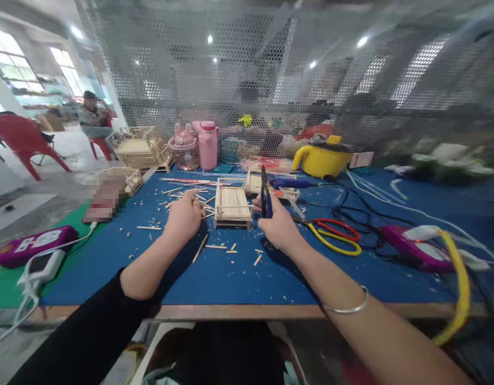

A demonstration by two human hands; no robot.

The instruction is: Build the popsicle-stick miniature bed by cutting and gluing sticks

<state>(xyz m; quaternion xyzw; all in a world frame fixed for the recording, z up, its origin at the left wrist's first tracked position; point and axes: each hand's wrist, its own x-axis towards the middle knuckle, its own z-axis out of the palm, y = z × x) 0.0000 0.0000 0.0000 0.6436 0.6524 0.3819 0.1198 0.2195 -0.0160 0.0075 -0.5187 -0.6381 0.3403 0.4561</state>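
My left hand (185, 215) is over a scatter of thin wooden sticks (209, 208), its fingers bent down among them; whether it pinches one is too small to tell. In my right hand (279, 222) is a pair of dark-handled pliers (265, 198), held upright with the tip pointing up. Between the hands sits a small wooden stick frame (232, 204) with a slatted base and low rails. Right behind it a second stick piece (253, 184) is partly hidden by the pliers and my right hand.
Red and yellow-handled scissors (335, 235), a blue glue gun (291, 183) and black cables lie on the right. A yellow pot (325, 158) and pink bottle (208, 147) stand behind. A phone (105, 200) and purple box (37, 246) are left. A seated person (93, 117) is far left.
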